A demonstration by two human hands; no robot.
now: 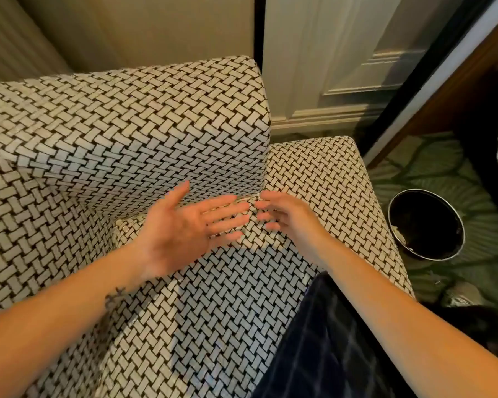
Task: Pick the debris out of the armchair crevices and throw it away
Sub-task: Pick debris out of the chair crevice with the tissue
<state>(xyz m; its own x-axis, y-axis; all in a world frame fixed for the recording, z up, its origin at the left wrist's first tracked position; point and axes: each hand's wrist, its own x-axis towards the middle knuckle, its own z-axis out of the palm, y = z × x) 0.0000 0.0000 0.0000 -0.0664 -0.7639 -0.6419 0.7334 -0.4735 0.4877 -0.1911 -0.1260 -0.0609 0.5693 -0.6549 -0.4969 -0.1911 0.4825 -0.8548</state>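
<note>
Where the back cushion meets the right armrest, the armchair (121, 116) shows its black-and-white basket-weave cloth, filling the left and middle; the left hand (181, 228) lies palm-up, fingers spread, holding nothing; the right hand (282, 216) reaches into the crevice, fingers loosely curled, any debris too small to tell; far right, on the green carpet (443, 168), a round black bin (426, 225) holds pale scraps.

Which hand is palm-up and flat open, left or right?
The left hand: palm up, fingers spread over the seat cushion. The right hand faces down, fingers curled toward the crevice by the armrest.
</note>
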